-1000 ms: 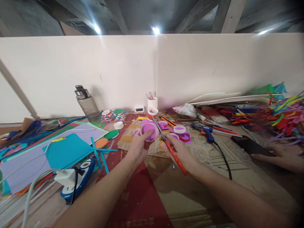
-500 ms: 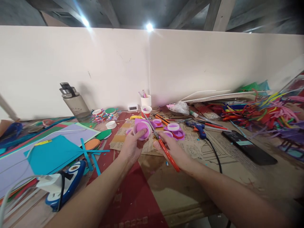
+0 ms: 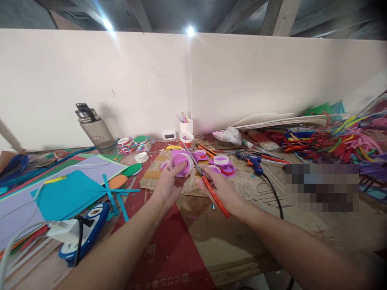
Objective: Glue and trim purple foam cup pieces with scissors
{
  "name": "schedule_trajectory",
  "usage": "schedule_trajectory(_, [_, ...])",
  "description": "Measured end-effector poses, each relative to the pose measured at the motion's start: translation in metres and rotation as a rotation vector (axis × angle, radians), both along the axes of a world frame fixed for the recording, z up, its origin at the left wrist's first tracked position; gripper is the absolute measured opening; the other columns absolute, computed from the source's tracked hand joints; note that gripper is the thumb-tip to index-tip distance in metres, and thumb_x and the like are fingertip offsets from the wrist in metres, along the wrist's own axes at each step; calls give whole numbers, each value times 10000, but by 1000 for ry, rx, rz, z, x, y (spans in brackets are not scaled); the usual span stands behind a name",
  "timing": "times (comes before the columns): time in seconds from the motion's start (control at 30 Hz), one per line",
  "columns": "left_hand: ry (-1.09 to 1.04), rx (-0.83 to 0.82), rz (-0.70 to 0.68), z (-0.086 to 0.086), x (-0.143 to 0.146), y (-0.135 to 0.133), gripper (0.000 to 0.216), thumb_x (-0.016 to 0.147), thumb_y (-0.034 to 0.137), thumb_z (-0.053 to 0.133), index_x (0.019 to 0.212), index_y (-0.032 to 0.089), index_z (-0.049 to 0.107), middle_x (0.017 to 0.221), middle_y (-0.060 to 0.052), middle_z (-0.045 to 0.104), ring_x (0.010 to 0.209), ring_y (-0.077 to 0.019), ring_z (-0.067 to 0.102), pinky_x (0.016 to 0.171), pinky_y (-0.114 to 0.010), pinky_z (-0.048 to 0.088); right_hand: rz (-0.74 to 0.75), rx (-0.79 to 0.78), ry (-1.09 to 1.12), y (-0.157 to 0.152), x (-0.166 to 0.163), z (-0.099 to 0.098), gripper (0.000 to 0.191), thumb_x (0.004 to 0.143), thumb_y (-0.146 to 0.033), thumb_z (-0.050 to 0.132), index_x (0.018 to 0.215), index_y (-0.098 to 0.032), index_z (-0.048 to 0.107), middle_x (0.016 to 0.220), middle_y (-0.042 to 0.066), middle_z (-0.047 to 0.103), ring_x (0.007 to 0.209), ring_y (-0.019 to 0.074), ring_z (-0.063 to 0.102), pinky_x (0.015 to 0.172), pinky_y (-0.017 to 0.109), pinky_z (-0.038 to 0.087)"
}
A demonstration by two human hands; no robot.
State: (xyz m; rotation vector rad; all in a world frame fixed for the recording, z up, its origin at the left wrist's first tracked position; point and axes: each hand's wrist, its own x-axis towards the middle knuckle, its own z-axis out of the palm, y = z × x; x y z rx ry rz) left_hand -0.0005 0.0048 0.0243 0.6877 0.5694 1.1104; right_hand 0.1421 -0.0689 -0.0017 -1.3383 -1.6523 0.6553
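Observation:
My left hand [image 3: 167, 186] is closed round a white ring covered with a purple foam disc [image 3: 180, 164], held up over the table's middle. My right hand [image 3: 219, 190] grips red-handled scissors [image 3: 208, 187]; their blades point up and left, and touch the disc's right edge. Just behind lie more purple-topped white rings [image 3: 221, 160] on purple foam scraps over brown printed paper [image 3: 254, 186].
A blue glue gun [image 3: 255, 163] with a black cord lies right of my hands. Coloured foam sheets [image 3: 68, 193] and a blue tape dispenser [image 3: 87, 231] fill the left side. A water bottle [image 3: 95, 129], paper cups [image 3: 186, 139] and a heap of pipe cleaners [image 3: 335, 141] stand along the wall.
The view swung right and up a little a second ago, and another person's hand at the right edge has gone from sight. Both my hands hold the same things in the same pose.

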Motion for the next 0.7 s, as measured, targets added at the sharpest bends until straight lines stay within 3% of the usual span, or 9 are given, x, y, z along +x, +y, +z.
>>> schedule_trajectory(0.7, [47,60,35,1,2,-7,408,513,181,915,850,160,686,785,10,704,673,-100,620,627,-211,477,24,-17,60,-5,-2,-1,214,947,-410,529,1010,-205,541,770,-26,471,674,130,405,614,247,376])
